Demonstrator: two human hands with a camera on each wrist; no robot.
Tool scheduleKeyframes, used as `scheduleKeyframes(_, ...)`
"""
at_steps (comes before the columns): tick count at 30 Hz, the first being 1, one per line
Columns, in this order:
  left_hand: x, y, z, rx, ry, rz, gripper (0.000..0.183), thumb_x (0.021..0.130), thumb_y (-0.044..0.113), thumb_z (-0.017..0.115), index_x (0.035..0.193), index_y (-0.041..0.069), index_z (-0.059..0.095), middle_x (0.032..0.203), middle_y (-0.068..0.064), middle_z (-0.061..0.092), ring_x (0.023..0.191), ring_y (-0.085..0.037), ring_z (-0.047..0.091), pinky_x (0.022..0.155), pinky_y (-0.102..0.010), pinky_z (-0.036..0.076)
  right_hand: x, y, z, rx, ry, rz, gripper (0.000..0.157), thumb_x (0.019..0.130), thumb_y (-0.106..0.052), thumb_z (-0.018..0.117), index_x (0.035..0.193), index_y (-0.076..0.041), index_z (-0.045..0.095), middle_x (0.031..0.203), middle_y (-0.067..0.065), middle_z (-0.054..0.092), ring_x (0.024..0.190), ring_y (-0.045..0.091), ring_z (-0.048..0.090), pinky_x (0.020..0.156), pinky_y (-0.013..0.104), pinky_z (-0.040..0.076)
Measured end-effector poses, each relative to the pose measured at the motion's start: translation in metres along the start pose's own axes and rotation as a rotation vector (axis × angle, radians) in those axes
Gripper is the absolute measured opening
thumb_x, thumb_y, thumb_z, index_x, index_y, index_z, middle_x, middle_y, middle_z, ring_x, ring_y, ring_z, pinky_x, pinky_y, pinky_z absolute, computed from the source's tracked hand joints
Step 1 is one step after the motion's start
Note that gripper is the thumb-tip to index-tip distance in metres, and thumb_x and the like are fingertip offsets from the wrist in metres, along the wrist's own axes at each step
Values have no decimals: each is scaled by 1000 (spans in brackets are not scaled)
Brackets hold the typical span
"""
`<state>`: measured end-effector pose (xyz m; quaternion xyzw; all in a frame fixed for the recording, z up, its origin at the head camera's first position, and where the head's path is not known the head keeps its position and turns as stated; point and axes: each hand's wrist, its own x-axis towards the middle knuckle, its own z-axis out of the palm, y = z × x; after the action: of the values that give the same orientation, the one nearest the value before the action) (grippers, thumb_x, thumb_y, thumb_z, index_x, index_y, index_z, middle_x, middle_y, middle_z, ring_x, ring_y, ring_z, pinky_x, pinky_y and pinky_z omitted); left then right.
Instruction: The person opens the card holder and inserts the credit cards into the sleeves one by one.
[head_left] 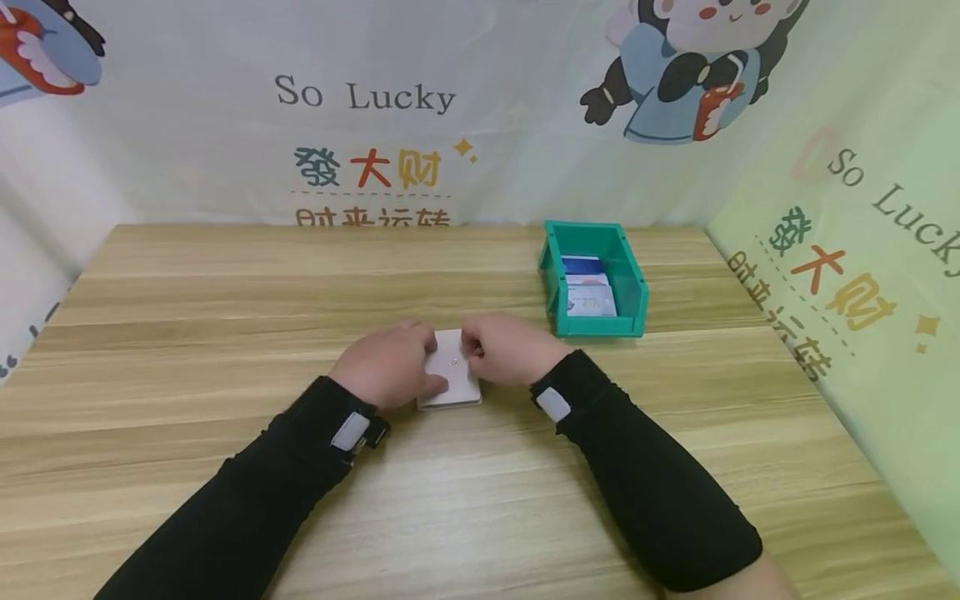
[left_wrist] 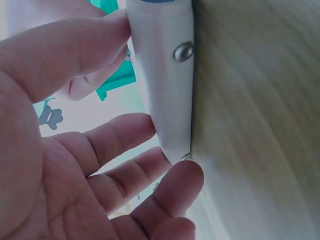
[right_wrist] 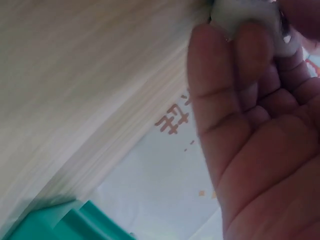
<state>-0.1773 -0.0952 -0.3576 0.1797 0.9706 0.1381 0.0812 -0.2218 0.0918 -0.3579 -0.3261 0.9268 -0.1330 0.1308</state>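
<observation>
Left hand (head_left: pixel 384 365) spread, thumb and fingertips touching left part of white wallet (head_left: pixel 461 380); right hand (head_left: pixel 517 348) curled, pinching its right edge. Wallet between hands, flat on desk (head_left: pixel 480 500). Green bin (head_left: pixel 602 327) beyond right hand, holding cards (head_left: pixel 591 300).

From the wearer's head, well above and behind the work, the widest and farthest view looked forward and down over the desk (head_left: pixel 480 517) to the printed curtain (head_left: pixel 517 183) at twelve o'clock, with the green bin (head_left: pixel 600 327) at two o'clock from the white case (head_left: pixel 456 371). The left-wrist view, very near and turned on its side, faced along the left fingers (left_wrist: pixel 122 137) at the case's edge, the desk lying toward three o'clock. The right-wrist view, also close and tilted, looked past the right fingers (right_wrist: pixel 215 100) to the case at one o'clock, and all three shared case, bin, desk and curtain.
</observation>
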Motion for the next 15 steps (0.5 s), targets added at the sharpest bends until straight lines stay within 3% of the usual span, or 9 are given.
scheduleKeyframes(7,3,5,1,11,15,17,52,72,47,76,100,7,60,91,-1,53,75,-19,48,65,-33,43,-6,8,-2,-43,-20,45,13,87,-13,54,84,-19,66,80,-3,61,69,12,52,64,26,47)
scheduleKeyframes(15,4,14,8,102,46,171,79,66,57,76,127,12,55,118,-7,52,103,-25,41,90,-46,36,-9,11,1,-119,7,-25,10,86,-19,64,91,-18,73,81,-8,64,71,7,53,71,26,48)
